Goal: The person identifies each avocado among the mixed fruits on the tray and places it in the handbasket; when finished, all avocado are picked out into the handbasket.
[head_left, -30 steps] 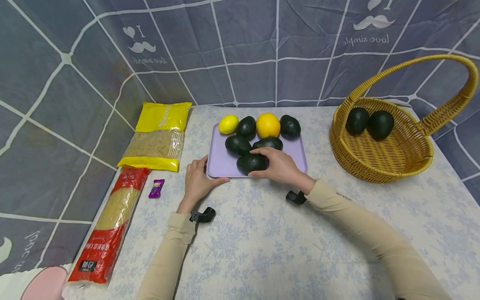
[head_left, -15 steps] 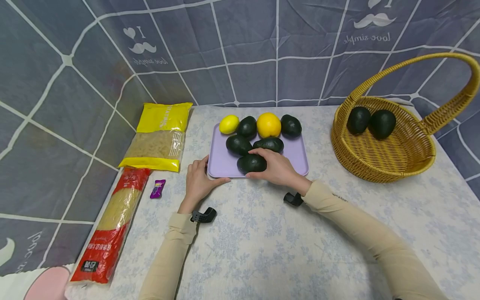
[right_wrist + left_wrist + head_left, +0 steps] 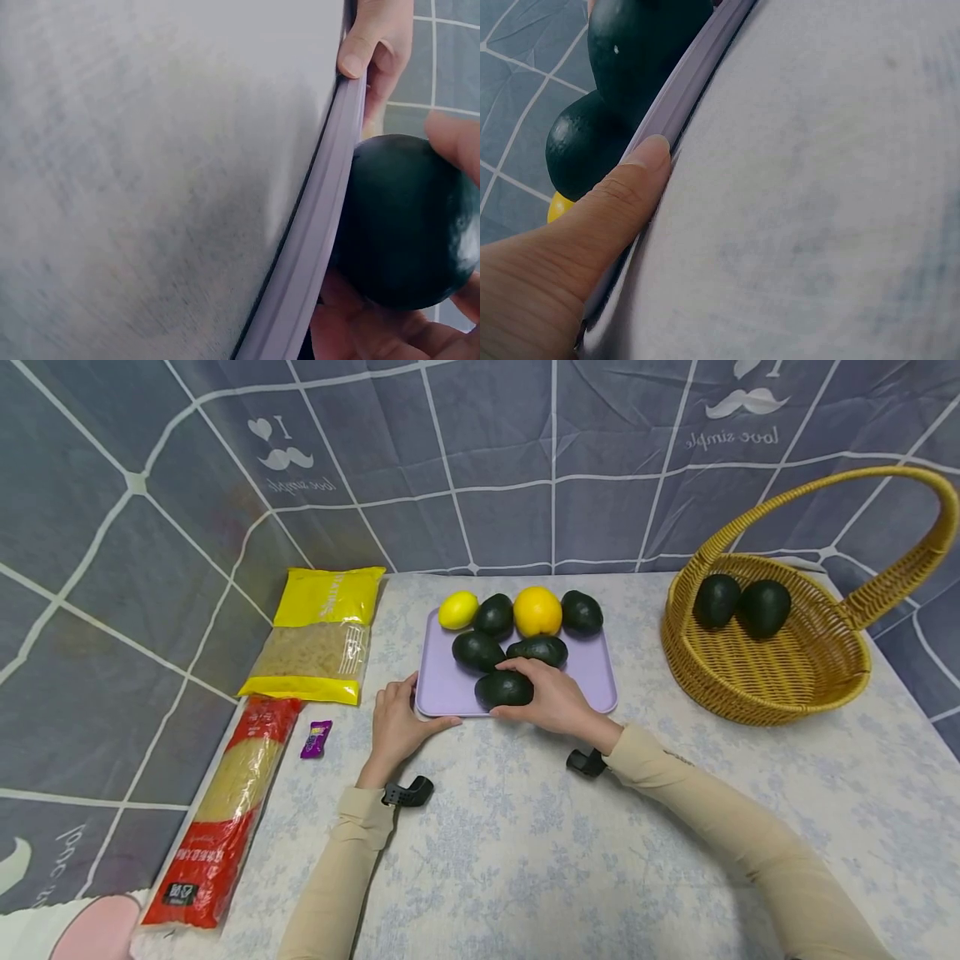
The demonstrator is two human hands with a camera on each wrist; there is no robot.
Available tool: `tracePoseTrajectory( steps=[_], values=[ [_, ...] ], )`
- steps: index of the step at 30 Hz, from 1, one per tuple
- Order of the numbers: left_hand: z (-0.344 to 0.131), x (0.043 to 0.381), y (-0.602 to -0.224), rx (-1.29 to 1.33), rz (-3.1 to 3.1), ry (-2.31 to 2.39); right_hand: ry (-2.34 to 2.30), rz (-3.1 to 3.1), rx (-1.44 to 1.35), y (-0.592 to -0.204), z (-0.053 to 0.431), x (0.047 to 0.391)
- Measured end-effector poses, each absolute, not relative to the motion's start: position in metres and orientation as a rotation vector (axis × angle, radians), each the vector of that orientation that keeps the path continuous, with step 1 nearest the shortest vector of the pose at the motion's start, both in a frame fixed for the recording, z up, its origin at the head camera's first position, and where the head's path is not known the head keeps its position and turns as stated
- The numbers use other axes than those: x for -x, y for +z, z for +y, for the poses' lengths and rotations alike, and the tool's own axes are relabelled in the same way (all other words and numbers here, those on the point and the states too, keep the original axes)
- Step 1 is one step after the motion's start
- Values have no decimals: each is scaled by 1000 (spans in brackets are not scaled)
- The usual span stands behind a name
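In the head view, a dark green avocado [image 3: 504, 690] lies near the front edge of a lilac tray [image 3: 442, 697]. My right hand [image 3: 546, 695] grips it from the right, thumb at the front and fingers behind, and the right wrist view shows this avocado [image 3: 409, 221] up close. At the tray's front left corner my left hand [image 3: 397, 723] holds on, its thumb [image 3: 634, 176] against the front wall in the left wrist view. Behind the gripped avocado are several more avocados [image 3: 477, 651], a yellow lemon [image 3: 458, 610] and an orange [image 3: 537, 612].
A wicker basket [image 3: 765, 706] with a tall handle stands at the right, two avocados [image 3: 763, 609] inside. On the left lie a yellow food bag [image 3: 311, 647], a red pasta packet [image 3: 225, 810] and a small purple wrapped sweet [image 3: 316, 739]. A patterned curtain hangs behind.
My right hand has shifted very slightly left around the avocado. The left hand, the tray and the fruit stay where they were.
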State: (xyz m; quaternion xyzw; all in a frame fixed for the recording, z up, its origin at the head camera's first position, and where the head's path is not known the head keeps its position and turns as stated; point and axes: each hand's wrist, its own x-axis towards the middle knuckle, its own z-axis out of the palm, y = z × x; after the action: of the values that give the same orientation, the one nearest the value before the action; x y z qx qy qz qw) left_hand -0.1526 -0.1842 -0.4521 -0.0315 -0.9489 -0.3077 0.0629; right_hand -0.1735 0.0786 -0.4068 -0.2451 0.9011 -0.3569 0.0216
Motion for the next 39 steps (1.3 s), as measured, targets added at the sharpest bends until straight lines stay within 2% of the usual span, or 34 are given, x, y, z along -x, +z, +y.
tracePoseTrajectory(
  steps=[17,24,28,39],
  values=[
    [-185,152,-453,95,-2861,-937,-1621,2720,927,-384,109,163],
    [-184,153,-452,107,-2854,-936,-1964,2664,1007,-355,132,150],
    [-182,154,-453,115,-2854,-939,-2228,2562,912,-339,153,140],
    [-184,154,-453,109,-2853,-924,-2903,2323,682,-337,217,139]
  ],
)
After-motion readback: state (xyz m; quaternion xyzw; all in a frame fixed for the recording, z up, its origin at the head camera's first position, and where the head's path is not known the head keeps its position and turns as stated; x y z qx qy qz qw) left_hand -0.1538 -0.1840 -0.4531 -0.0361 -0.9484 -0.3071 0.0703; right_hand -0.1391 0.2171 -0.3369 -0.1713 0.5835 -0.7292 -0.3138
